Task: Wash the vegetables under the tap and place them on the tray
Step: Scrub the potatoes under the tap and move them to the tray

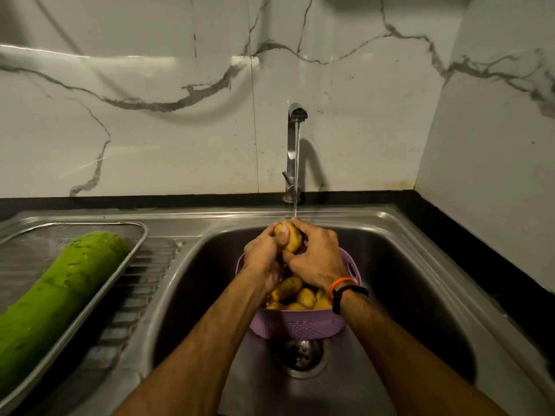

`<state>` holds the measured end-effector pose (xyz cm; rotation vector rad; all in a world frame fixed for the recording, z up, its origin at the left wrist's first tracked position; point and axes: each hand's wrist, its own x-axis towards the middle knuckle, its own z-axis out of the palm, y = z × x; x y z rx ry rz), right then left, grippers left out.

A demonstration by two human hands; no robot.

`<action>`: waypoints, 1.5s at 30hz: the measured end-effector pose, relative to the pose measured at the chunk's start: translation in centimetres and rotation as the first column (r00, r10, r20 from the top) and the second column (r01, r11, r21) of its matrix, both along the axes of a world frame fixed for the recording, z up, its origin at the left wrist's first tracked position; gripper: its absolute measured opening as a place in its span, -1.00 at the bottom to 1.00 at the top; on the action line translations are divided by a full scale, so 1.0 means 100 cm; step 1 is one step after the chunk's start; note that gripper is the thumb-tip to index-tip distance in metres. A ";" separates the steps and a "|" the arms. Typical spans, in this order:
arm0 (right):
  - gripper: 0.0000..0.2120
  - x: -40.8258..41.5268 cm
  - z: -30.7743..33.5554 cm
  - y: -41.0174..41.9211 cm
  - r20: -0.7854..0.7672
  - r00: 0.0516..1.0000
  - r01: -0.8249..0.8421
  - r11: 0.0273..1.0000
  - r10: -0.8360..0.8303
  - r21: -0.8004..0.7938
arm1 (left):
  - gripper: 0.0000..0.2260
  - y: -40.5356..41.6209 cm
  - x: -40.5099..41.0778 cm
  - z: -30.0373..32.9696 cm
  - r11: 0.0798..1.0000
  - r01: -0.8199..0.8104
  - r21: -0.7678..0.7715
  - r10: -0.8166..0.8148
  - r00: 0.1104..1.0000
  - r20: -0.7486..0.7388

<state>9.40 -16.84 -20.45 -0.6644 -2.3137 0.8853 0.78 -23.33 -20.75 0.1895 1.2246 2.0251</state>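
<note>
While water runs from the tap (295, 115), I hold one potato (290, 240) under the stream with both hands, above the basket (297, 325) standing in the sink (405, 265). Left hand (262, 253): fingers curled round the potato's left side, thumb across its face. Right hand (315, 259): fingers wrapped over its top and right side. The potato's long axis runs roughly away from me, tilted up towards the tap.

Relation for the coming move: the tray (132, 256) lies to my left on the drainboard, well apart from the hands, so the left hand is the nearer one to carry the potato across. The gourd (60, 289) already lies on the tray, long axis diagonal from near-left to far-right, filling most of it; free space looks limited to the far corner and right edge.

Count: one gourd, one potato in hand, at least five more potatoes (295, 295) visible in the basket, others possibly hidden under my wrists. One tray, one basket, one tap.
</note>
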 end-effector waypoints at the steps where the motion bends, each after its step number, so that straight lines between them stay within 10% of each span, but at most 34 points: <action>1: -0.31 -0.001 0.000 -0.001 0.029 0.999 -0.013 1.000 0.013 -0.011 | -0.68 0.000 0.000 0.000 1.000 -0.002 -0.015 0.002 1.000 -0.018; 17: -0.53 0.002 0.001 -0.002 -0.088 0.996 0.028 0.994 -0.019 0.106 | -0.84 0.002 0.004 0.000 0.997 -0.064 -0.039 0.064 0.998 -0.003; 22: -0.36 -0.001 -0.001 0.002 0.036 0.999 -0.021 1.000 0.020 0.015 | -0.90 0.004 0.005 -0.005 0.994 -0.052 -0.095 0.049 0.998 -0.033; 32: -0.37 -0.007 -0.008 0.012 -0.227 0.971 -0.019 0.925 -0.074 -0.380 | -0.78 -0.003 -0.004 0.001 0.997 -0.041 -0.066 0.048 0.993 0.109; 45: -0.59 -0.013 -0.016 0.025 -0.244 0.968 -0.040 0.913 -0.065 -0.405 | -0.74 -0.001 -0.008 -0.001 0.996 0.080 0.048 -0.085 0.990 0.113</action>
